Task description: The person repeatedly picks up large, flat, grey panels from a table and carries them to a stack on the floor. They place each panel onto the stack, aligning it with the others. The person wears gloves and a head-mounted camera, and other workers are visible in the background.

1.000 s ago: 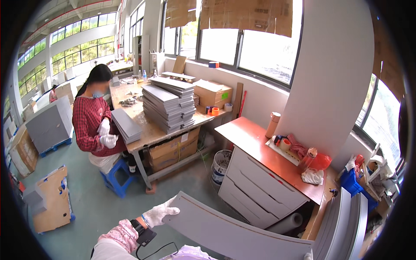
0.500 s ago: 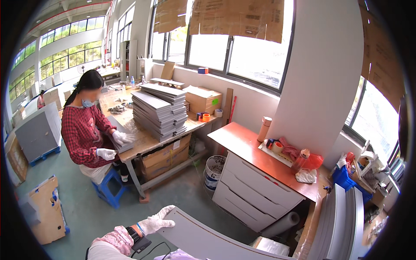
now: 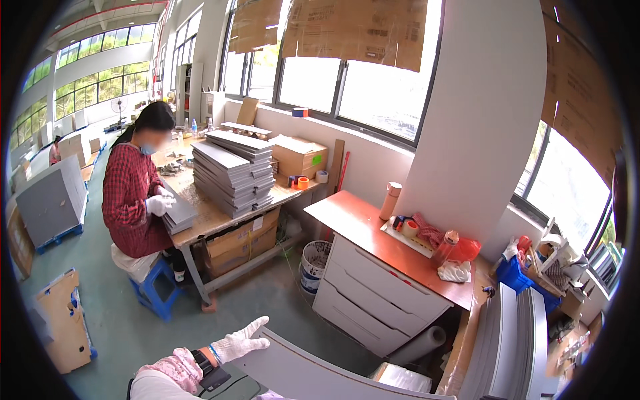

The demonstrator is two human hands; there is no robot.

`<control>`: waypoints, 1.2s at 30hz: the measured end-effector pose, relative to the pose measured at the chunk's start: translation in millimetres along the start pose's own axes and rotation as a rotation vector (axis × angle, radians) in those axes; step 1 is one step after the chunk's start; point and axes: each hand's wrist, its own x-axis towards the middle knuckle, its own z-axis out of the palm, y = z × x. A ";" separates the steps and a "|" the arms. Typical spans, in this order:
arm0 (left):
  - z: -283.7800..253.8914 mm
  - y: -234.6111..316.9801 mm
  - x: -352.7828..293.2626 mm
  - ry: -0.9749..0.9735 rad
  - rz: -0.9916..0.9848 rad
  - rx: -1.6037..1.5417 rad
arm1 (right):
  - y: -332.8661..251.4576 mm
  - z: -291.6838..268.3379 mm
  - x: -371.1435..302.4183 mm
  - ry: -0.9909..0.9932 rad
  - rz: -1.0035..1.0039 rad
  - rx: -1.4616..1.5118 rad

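My left hand [image 3: 241, 342], in a white knit glove, grips the left end of a long grey board [image 3: 327, 371]. Its thumb or forefinger sticks out along the board's end, and the other fingers are partly hidden. The flat panel stretches to the right along the bottom of the view, with small holes near its edges. A dark band with a black box and a cable [image 3: 217, 377] is on my left wrist. My right hand is out of sight.
Ahead stands a white drawer unit [image 3: 373, 293] with a red-brown top. A bucket [image 3: 312, 267] is beside it. Upright grey panels [image 3: 517, 340] stand at right. Further left, a gloved co-worker [image 3: 137, 193] sits by a table with stacked grey boards [image 3: 230, 177].
The surroundings have shifted slightly left in view. The co-worker's hands, apart before, are now together over the boards. My left hand keeps its hold on the grey board.
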 end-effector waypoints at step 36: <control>33.7 -6.9 -102.1 0.116 -0.157 0.140 | -12.2 9.9 1.2 0.005 0.035 -0.216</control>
